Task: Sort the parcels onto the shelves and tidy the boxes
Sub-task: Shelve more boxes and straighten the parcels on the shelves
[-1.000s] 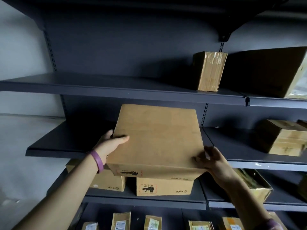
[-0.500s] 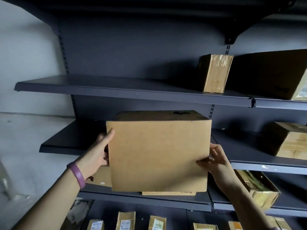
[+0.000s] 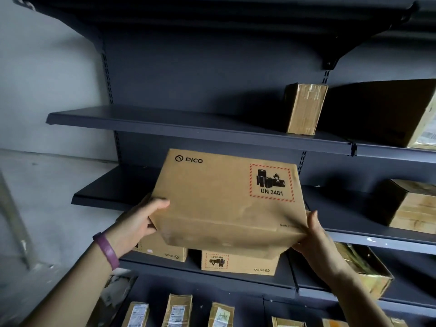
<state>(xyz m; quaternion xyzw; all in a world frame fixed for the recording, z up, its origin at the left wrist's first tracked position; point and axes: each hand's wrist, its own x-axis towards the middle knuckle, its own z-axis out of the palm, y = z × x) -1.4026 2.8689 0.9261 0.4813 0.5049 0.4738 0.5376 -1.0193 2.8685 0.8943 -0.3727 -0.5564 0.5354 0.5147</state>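
Gripping the PICO box (image 3: 226, 204) at both near corners: with the left hand (image 3: 139, 223), thumb over the top face; with the right hand (image 3: 316, 241), thumb upright, fingers beneath.

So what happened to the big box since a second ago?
The cardboard box was turned over in the air: its plain side faced us, now the PICO logo and UN 3481 label show. The left hand and right hand kept gripping its sides, never letting go. The shelf boxes below and the taped parcel above stayed put.
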